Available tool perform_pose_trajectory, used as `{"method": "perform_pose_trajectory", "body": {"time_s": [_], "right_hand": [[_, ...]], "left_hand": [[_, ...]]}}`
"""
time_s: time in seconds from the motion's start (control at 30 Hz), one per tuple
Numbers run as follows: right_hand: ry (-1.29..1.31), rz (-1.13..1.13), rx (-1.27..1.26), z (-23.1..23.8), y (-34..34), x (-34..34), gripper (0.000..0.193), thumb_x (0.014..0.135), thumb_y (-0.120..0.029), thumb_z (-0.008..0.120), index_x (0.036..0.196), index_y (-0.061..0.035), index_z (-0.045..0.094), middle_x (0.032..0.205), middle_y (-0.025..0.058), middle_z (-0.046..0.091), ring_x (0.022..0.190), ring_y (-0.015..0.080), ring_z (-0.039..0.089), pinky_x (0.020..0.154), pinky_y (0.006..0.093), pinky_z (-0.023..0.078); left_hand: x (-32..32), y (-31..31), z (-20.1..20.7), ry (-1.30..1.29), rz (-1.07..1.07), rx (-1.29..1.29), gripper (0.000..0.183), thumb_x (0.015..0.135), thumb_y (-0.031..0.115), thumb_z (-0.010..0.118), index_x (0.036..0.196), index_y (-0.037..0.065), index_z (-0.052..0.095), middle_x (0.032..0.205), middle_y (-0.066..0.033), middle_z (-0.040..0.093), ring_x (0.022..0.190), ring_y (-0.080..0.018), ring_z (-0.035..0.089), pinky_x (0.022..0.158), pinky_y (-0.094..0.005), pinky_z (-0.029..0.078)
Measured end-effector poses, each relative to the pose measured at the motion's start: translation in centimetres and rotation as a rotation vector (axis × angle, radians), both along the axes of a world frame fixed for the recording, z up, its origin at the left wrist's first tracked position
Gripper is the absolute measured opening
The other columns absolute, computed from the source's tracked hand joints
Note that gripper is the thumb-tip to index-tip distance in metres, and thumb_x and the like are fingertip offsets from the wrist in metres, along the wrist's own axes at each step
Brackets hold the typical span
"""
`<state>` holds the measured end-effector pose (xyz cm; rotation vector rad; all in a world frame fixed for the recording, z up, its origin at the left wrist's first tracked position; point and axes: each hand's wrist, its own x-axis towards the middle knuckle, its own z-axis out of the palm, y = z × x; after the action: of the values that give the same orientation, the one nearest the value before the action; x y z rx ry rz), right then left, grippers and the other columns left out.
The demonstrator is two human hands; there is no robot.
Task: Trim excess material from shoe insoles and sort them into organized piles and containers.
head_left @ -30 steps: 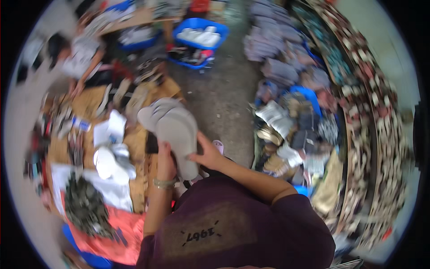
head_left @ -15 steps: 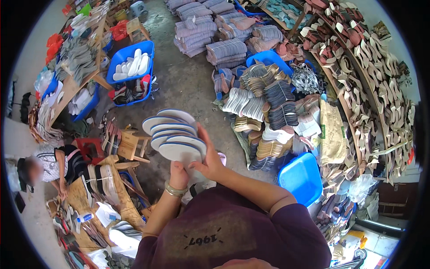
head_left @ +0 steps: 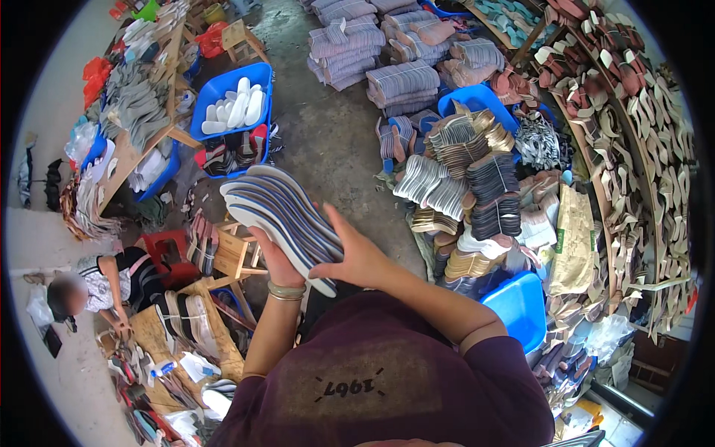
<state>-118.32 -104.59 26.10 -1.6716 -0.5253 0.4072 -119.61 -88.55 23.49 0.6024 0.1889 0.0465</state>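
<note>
Between my hands, in front of my chest, is a stack of shoe insoles (head_left: 274,212) with white faces and blue-grey edges. Seen from the side, the pieces overlap and fan out toward the upper left. My left hand (head_left: 278,262), with bangles at the wrist, grips the stack's near left side, its fingers partly hidden behind it. My right hand (head_left: 356,255) closes on the right side, with the thumb across the lower end and the fingers along the far edge.
Blue bins (head_left: 269,82) with white soles stand ahead on the left. Tied bundles of soles (head_left: 430,182) are heaped at the right, beside a blue tub (head_left: 519,309). Racks of soles (head_left: 640,156) line the right wall. A person (head_left: 100,287) works at a wooden table (head_left: 153,328) on the left.
The stack has turned from showing its rounded flat faces to showing its layered long edges. My left hand has shifted up along its side. My view has swung slightly left.
</note>
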Motion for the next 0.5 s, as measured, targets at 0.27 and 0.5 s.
{"method": "perform_pose_trajectory", "body": {"time_s": [0.27, 0.5], "right_hand": [[0.181, 0.149, -0.251, -5.6, 6.6, 11.4, 0.11, 0.067, -0.039, 0.077, 0.141, 0.007, 0.009, 0.136, 0.0276, 0.037, 0.126, 0.0327, 0.041, 0.104, 0.0356, 0.032], [0.255, -0.17, -0.159, -10.7, 15.7, 20.3, 0.113, 0.059, -0.045, 0.078, 0.14, 0.0053, 0.019, 0.128, 0.0299, 0.041, 0.118, 0.0392, 0.044, 0.101, 0.0403, 0.034]], "left_hand": [[11.1, 7.9, -3.7, 0.167, -0.01, 0.168, 0.063, 0.095, 0.051, 0.034, 0.136, 0.004, 0.034, 0.132, -0.0112, 0.046, 0.118, -0.0244, 0.048, 0.102, -0.0371, 0.037], [23.7, 14.1, -4.4, 0.379, -0.135, 0.39, 0.058, 0.093, 0.047, 0.045, 0.122, -0.003, 0.047, 0.111, -0.01, 0.057, 0.095, -0.0186, 0.058, 0.083, -0.032, 0.047]]}}
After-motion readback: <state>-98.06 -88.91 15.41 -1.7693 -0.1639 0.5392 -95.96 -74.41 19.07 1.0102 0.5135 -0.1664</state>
